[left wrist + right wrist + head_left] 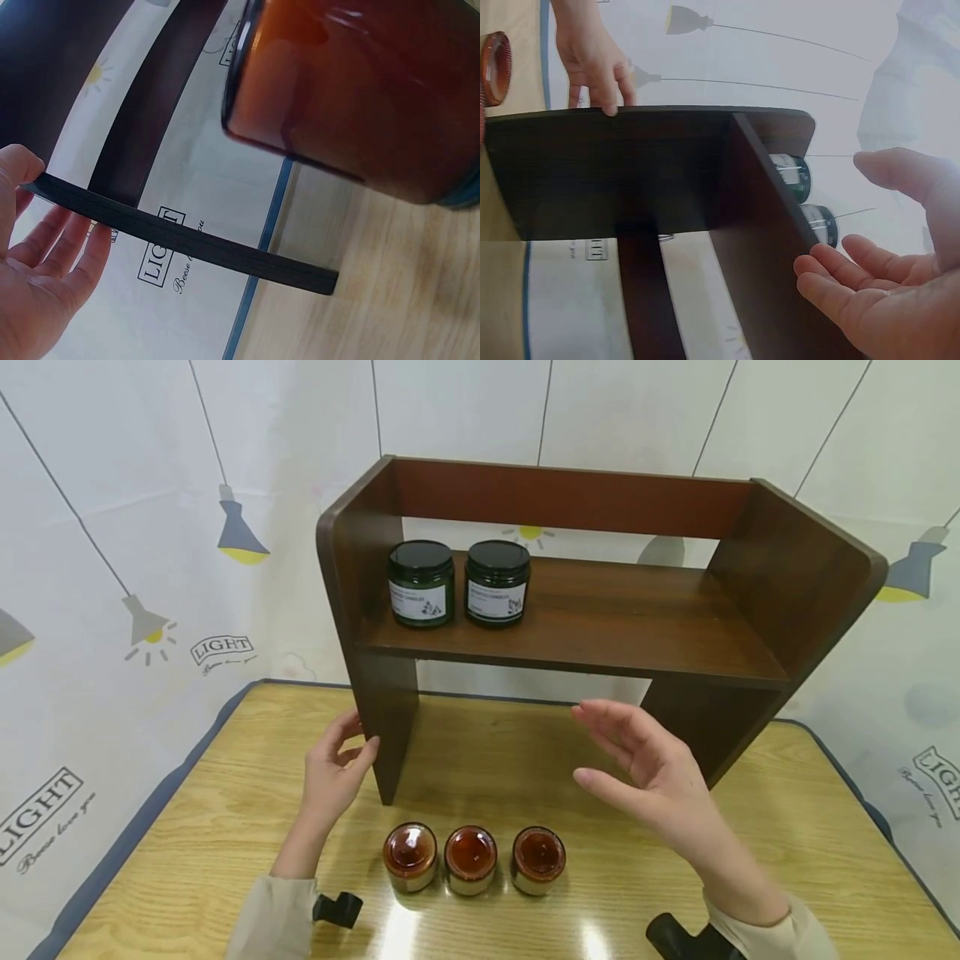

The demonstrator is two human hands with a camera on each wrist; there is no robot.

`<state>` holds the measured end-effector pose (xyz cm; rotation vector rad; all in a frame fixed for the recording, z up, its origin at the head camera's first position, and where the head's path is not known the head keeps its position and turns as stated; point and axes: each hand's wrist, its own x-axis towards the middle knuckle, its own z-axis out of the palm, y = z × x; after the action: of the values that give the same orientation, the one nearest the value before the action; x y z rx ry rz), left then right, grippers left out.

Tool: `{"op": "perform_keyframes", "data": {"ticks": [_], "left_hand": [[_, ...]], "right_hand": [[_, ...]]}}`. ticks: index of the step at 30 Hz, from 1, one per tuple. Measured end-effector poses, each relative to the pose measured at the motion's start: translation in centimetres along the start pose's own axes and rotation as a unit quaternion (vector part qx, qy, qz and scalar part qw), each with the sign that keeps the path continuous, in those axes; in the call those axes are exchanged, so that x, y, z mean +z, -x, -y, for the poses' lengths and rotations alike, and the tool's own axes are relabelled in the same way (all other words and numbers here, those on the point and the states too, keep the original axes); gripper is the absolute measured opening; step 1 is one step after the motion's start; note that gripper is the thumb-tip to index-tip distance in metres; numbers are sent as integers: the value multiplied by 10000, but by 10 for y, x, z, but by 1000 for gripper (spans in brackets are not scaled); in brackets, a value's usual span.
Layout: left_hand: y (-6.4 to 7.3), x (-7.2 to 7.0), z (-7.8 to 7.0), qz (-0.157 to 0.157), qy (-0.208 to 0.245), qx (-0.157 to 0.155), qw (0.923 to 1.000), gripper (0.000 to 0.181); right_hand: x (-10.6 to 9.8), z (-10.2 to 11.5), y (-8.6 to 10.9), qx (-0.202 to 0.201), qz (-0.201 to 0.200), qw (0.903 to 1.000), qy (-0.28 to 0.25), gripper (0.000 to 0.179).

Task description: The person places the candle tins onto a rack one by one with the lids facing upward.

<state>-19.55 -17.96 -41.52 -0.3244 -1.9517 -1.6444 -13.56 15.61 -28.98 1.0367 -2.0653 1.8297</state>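
- Head: I see the left hand (333, 777) pinching the left panel (384, 718) of the shelf (622, 635); the right hand (652, 777), released, is near its right side.
- Left wrist: my grip straddles the panel's near edge.
- Right wrist: loose fingers (832, 296) overlap the shelf; contact unclear.

The left grip (34, 292) pinches a dark panel (184, 236), with an amber jar (367, 97) at upper right.
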Motion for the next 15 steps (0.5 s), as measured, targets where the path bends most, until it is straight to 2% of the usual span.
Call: {"op": "perform_keyframes", "data": {"ticks": [12,15], "left_hand": [[1,0,-3,45,5,58,10000,37],[0,1,-12,41,-47,52,10000,37]], "right_hand": [[8,-26,26,631,119,9979,128,49],[11,-33,32,742,129,9970,149,49]]}}
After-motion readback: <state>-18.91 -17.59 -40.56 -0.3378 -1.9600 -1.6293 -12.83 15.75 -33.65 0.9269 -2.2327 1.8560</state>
